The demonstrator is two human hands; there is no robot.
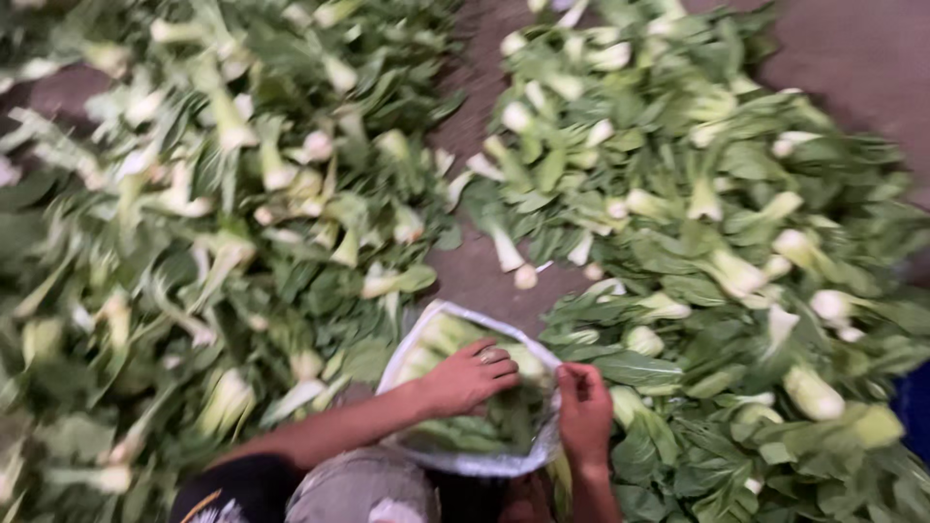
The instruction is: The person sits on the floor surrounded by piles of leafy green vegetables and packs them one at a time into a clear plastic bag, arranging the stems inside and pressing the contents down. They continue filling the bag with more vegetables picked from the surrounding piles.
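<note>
A clear plastic bag [441, 320] lies open on the floor in front of me, with green leafy vegetables with pale stems inside it. My left hand [470, 376] reaches into the bag's mouth, fingers spread over the greens in it. My right hand [585, 412] pinches the bag's right rim between thumb and fingers, holding it open. The picture is blurred by motion.
Two big heaps of the same leafy greens cover the floor: one pile on the left [213, 213], one on the right [717, 223]. A strip of bare brown floor [475, 271] runs between them. A blue object [915, 402] shows at the right edge.
</note>
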